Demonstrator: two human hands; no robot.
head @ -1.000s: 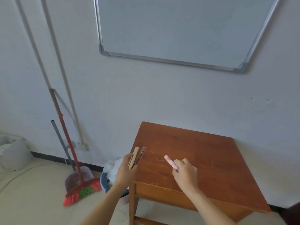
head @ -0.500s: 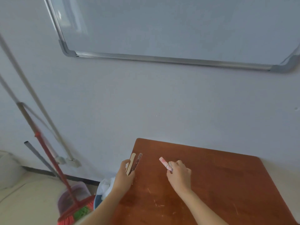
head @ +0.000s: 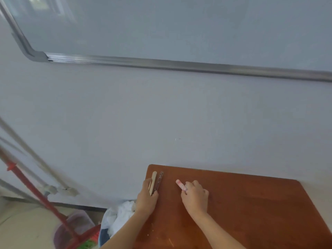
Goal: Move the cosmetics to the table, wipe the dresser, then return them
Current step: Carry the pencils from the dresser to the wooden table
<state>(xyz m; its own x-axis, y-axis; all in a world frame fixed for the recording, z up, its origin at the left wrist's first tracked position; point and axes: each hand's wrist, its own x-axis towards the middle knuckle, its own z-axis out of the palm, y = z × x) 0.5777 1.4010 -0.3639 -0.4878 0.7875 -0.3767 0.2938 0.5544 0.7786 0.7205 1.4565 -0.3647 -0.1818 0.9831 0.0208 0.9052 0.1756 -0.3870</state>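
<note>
Presently, at far left, a red-handled broom (head: pixel 27 180) is seen leaning at the wall, with a purple dustpan (head: pixel 71 229) at its foot. Just beside the left edge of the table (head: pixel 251 203) a bin (head: pixel 106 236) is noted, filled with crumpled white material; cloth or bag cannot be told.

The left hand (head: pixel 146 198) is held at the table's far-left corner, fingers curled round two slim cosmetics side by side: a beige stick (head: pixel 153 182) and a dark clear tube (head: pixel 159 180). Both long axes are pointed away from the body toward the wall, tips projecting beyond the fingers.

The right hand (head: pixel 195 198) is placed further right over the tabletop, fingertips pinched on a pink tube (head: pixel 181 185), its long axis angled away and leftward. Contact between any item and the wood cannot be confirmed.

Judged step: cosmetics being set down on the table; the dresser is not in view. Each item lies ahead of its hand, so a release would likely be made by opening the fingers and drawing back toward the body; rolling of the round tubes is judged the main risk
</note>
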